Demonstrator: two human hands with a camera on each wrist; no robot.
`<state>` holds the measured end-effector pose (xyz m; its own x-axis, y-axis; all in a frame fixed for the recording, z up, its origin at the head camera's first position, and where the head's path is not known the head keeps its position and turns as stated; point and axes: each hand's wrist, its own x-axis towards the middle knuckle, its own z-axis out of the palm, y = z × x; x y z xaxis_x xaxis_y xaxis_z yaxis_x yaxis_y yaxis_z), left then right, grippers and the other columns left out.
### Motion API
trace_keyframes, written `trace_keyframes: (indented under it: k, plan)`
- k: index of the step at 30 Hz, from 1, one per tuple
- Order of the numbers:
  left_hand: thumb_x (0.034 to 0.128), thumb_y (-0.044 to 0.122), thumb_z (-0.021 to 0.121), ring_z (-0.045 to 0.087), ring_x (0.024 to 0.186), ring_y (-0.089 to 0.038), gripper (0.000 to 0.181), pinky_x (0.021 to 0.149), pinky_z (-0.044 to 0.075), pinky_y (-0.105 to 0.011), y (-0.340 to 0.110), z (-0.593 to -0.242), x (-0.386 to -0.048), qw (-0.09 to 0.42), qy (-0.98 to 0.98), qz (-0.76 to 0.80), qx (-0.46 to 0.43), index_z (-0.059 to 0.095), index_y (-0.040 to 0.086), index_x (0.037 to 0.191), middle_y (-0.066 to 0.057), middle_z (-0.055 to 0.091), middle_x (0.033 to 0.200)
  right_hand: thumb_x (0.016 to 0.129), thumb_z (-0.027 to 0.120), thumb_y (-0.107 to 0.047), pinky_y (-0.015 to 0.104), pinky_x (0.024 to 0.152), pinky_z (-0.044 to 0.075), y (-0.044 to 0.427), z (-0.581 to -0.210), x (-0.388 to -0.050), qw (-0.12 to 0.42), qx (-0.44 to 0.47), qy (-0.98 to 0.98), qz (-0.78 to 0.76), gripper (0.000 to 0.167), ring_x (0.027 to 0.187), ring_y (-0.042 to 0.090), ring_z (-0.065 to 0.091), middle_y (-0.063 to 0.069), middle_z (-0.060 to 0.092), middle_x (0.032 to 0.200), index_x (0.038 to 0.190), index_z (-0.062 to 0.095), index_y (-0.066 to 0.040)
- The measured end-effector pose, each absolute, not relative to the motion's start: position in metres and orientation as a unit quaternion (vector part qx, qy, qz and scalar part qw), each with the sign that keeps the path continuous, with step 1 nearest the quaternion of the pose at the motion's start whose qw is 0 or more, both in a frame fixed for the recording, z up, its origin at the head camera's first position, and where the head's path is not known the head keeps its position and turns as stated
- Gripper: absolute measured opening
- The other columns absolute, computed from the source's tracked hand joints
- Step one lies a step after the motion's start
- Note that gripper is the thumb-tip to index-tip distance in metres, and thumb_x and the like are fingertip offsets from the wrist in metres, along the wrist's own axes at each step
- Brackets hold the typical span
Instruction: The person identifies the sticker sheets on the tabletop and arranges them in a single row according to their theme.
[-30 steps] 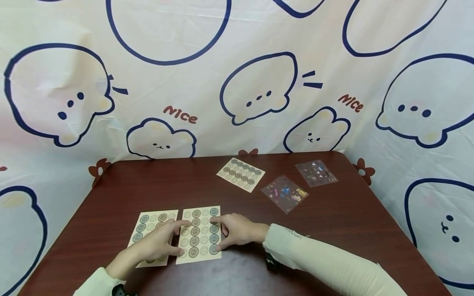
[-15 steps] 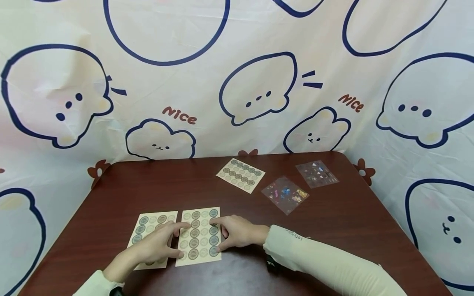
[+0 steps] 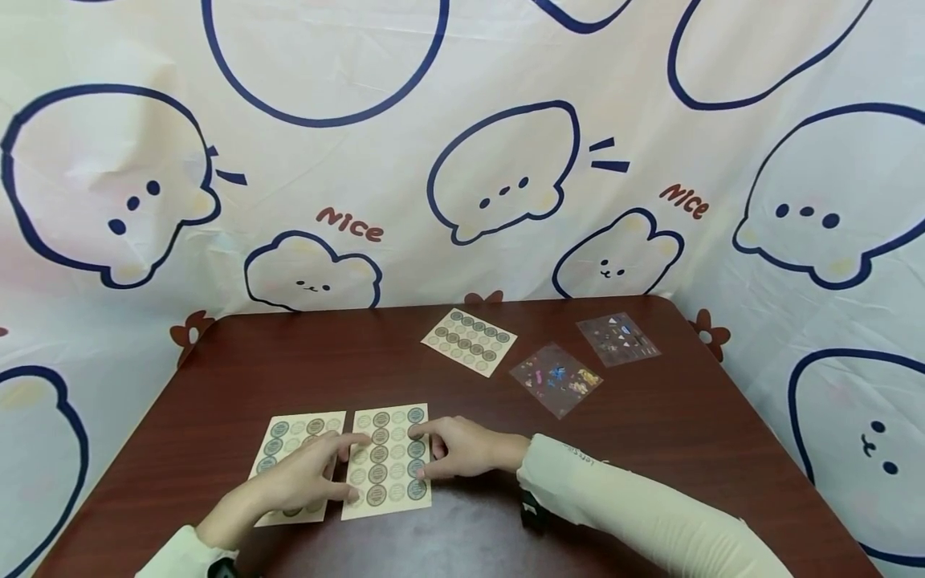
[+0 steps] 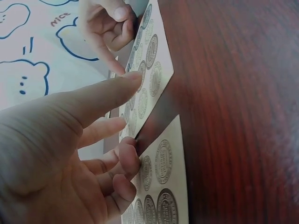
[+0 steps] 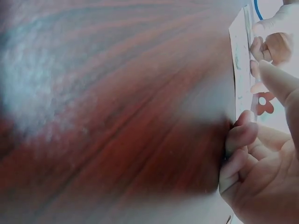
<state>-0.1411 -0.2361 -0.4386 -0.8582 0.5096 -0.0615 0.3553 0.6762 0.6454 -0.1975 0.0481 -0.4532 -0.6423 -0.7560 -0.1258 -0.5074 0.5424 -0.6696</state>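
1. Printed sheet (image 3: 389,461), lower centre: left hand (image 3: 299,474) and right hand (image 3: 466,449), thumbs and forefingers extended, touch opposite sides, probably steadying it.
2. Pressure is hard to judge.

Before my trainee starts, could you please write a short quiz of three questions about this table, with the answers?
1. How many cream sheets with round prints lie on the table?
2. True or false: the right hand is touching the farthest cream sheet.
3. Where do the two clear sheets lie, as the head view shows them?
A) near left of the table
B) far right of the table
C) near right of the table

Key:
1. Three.
2. False; the right hand is at the right edge of a nearer sheet.
3. B.
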Motion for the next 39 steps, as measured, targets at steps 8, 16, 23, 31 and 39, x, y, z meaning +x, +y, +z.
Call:
trace_keyframes:
  k: [8, 16, 23, 31, 39]
  plan:
    - [0.0904, 0.026, 0.076, 0.044, 0.068, -0.002, 0.058, 0.061, 0.039, -0.023, -0.234, -0.432, -0.145, 0.102, 0.906, 0.343, 0.224, 0.055, 0.004, 0.14, -0.005, 0.055, 0.1, 0.094, 0.073, -0.024, 0.013, 0.061, 0.04, 0.053, -0.451, -0.199, 0.219, -0.378, 0.826, -0.356, 0.05, 0.057, -0.001, 0.045, -0.007, 0.057, 0.075, 0.138, 0.06, -0.004]
    - [0.0963, 0.023, 0.069, 0.05, 0.075, -0.006, 0.05, 0.061, 0.044, -0.023, -0.228, -0.43, -0.152, 0.104, 0.901, 0.366, 0.209, 0.055, 0.005, 0.14, -0.011, 0.059, 0.107, 0.095, 0.072, -0.023, 0.014, 0.057, 0.039, 0.058, -0.441, -0.204, 0.209, -0.368, 0.825, -0.375, 0.047, 0.054, -0.001, 0.044, -0.008, 0.057, 0.072, 0.136, 0.061, -0.004]
    - [0.098, 0.023, 0.067, 0.05, 0.073, -0.008, 0.043, 0.059, 0.044, -0.023, -0.221, -0.429, -0.159, 0.082, 0.902, 0.37, 0.208, 0.059, 0.009, 0.138, -0.013, 0.058, 0.109, 0.096, 0.07, -0.021, 0.017, 0.059, 0.043, 0.066, -0.427, -0.214, 0.183, -0.363, 0.83, -0.383, 0.047, 0.058, 0.005, 0.05, -0.003, 0.06, 0.075, 0.137, 0.059, -0.002]
    - [0.0982, 0.023, 0.067, 0.053, 0.076, -0.009, 0.044, 0.061, 0.045, -0.024, -0.21, -0.428, -0.169, 0.071, 0.901, 0.381, 0.196, 0.058, 0.007, 0.138, -0.014, 0.059, 0.113, 0.095, 0.07, -0.023, 0.021, 0.062, 0.046, 0.076, -0.424, -0.224, 0.167, -0.349, 0.835, -0.391, 0.046, 0.064, 0.011, 0.054, 0.0, 0.061, 0.078, 0.135, 0.06, -0.001]
    - [0.0974, 0.016, 0.066, 0.053, 0.082, -0.012, 0.042, 0.065, 0.045, -0.024, -0.202, -0.424, -0.179, 0.055, 0.902, 0.377, 0.202, 0.059, 0.004, 0.137, -0.014, 0.061, 0.112, 0.096, 0.069, -0.023, 0.022, 0.07, 0.049, 0.086, -0.421, -0.229, 0.153, -0.338, 0.847, -0.382, 0.046, 0.071, 0.006, 0.056, -0.001, 0.063, 0.083, 0.136, 0.06, -0.002]
